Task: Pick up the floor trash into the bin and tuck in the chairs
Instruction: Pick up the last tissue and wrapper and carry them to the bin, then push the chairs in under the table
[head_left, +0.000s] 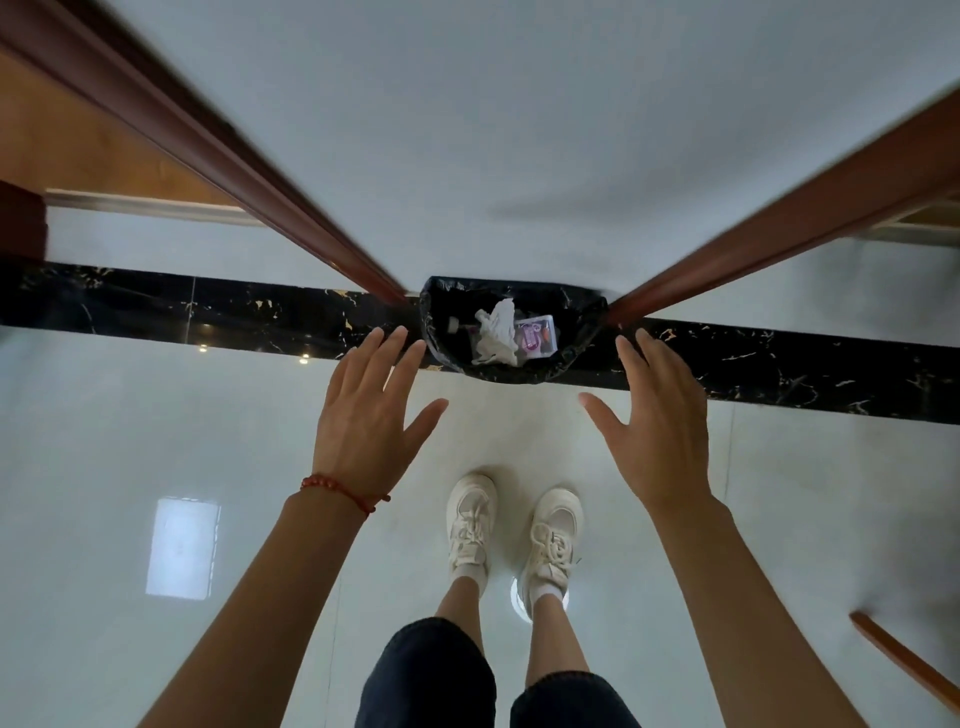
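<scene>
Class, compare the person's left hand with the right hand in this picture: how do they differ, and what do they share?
The left hand has a red bracelet at its wrist; the right hand has a bare wrist. The left hand's fingertips lie beside the bin; the right hand's lie over the black floor strip. Both are open, fingers spread, holding nothing.

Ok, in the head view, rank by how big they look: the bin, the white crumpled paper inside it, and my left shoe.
1. Bin, though it stands farther off than the shoe.
2. Left shoe.
3. White crumpled paper, clearly the smallest.
</scene>
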